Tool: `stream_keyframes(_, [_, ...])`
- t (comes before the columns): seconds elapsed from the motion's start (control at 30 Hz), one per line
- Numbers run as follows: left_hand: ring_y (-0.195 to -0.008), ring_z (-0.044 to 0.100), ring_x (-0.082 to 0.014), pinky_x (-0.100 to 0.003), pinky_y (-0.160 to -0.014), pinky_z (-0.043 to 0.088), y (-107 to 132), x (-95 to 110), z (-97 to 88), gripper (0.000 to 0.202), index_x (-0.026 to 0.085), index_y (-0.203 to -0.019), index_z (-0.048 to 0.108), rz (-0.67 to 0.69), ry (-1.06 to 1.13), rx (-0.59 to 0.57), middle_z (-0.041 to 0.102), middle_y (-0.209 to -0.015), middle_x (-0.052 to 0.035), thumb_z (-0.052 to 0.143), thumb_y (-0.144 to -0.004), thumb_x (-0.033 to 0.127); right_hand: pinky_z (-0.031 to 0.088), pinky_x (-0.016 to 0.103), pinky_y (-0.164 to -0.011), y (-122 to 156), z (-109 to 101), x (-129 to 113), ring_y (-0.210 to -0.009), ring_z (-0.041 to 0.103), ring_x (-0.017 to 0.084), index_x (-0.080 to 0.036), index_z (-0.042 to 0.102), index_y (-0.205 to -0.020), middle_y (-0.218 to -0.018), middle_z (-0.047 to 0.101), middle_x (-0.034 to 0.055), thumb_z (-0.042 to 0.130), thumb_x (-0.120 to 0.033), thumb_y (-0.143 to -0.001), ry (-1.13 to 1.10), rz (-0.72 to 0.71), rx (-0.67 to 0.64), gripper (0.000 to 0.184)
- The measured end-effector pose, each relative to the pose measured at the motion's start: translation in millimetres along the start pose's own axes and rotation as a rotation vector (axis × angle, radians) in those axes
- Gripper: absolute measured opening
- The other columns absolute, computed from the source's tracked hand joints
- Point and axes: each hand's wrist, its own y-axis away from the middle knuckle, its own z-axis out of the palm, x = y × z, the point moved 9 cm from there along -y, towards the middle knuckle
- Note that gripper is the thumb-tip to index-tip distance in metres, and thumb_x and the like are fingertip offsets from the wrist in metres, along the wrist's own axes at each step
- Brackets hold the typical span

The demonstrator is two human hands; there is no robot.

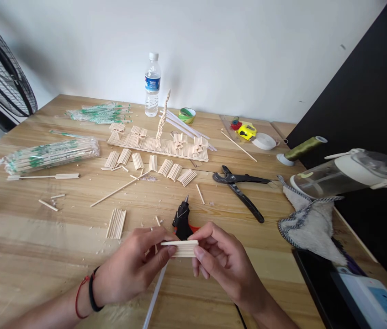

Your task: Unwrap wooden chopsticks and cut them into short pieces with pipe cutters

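Our left grip (129,265) is closed, thumb and fingers pinching one end of a small stick panel (185,251), while our right grip (229,262) pinches the opposite end the same way. Between the two we hold it raised over the bench (35,256), on our side of the glue gun (181,217), whose nozzle points away from us. To the left lies a separate flat panel (116,224). Further back we see a row of short panels (153,163), and behind them a long stick model (148,144) with a tall column (162,122) rising from it. Black cutters (229,178) lie to the right.
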Motion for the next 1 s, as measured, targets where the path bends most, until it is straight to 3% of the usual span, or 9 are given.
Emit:
stream_keyframes(0.1, [-0.063, 0.049, -0.0122, -0.025, -0.061, 0.036, -0.3, -3.5, 1.9, 0.032, 0.018, -0.084, 0.063, -0.024, -0.060, -0.010, 0.058, -0.069, 0.0016, 0.046, -0.107, 0.033, 0.050, 0.025, -0.055, 1.2, 3.5, -2.8, -0.059, 0.058, 0.013, -0.019, 0.064, -0.105, -0.073, 0.063, 0.0016, 0.062, -0.041, -0.100, 0.035, -0.043, -0.056, 0.023])
stream_keyframes(0.27, [-0.071, 0.055, -0.0140, -0.026, -0.067, 0.039, -1.0, -4.6, 7.0, 0.028, 0.018, -0.092, 0.062, -0.021, -0.045, -0.059, 0.064, -0.079, -0.0007, 0.042, -0.108, 0.031, 0.056, 0.029, -0.067, 2.8, 9.0, -5.4, -0.071, 0.064, 0.016, -0.021, 0.066, -0.120, -0.085, 0.065, 0.0038, 0.070, -0.037, -0.093, 0.109, -0.107, -0.121, 0.031])
stream_keyframes(0.6, [-0.075, 0.056, -0.0146, -0.025, -0.071, 0.044, 1.0, 7.3, 6.3, 0.022, 0.020, -0.097, 0.058, 0.074, 0.017, -0.062, 0.064, -0.085, -0.0008, 0.040, -0.108, 0.026, 0.058, 0.028, -0.067, 3.5, 10.4, -0.3, -0.071, 0.065, 0.015, -0.023, 0.066, -0.125, -0.087, 0.064, 0.0034, 0.068, -0.034, -0.096, 0.075, -0.065, -0.133, 0.032])
stream_keyframes(0.77, [-0.071, 0.056, -0.0146, -0.024, -0.067, 0.043, 3.4, 4.8, 10.2, 0.029, 0.020, -0.096, 0.059, 0.071, 0.049, -0.109, 0.064, -0.081, -0.0010, 0.038, -0.110, 0.033, 0.058, 0.030, -0.078, 3.4, 10.6, -2.8, -0.084, 0.067, 0.018, -0.027, 0.066, -0.129, -0.100, 0.071, 0.0063, 0.072, -0.031, -0.093, 0.117, -0.087, -0.141, 0.037])
stream_keyframes(1.0, [-0.066, 0.054, -0.0142, -0.024, -0.060, 0.038, 4.6, 2.3, 12.3, 0.035, 0.019, -0.090, 0.057, 0.060, 0.000, -0.128, 0.061, -0.075, -0.0007, 0.035, -0.110, 0.038, 0.054, 0.026, -0.070, 2.8, 15.5, -5.0, -0.068, 0.062, 0.012, -0.025, 0.068, -0.123, -0.084, 0.068, 0.0010, 0.073, -0.028, -0.093, 0.081, -0.075, -0.177, 0.030])
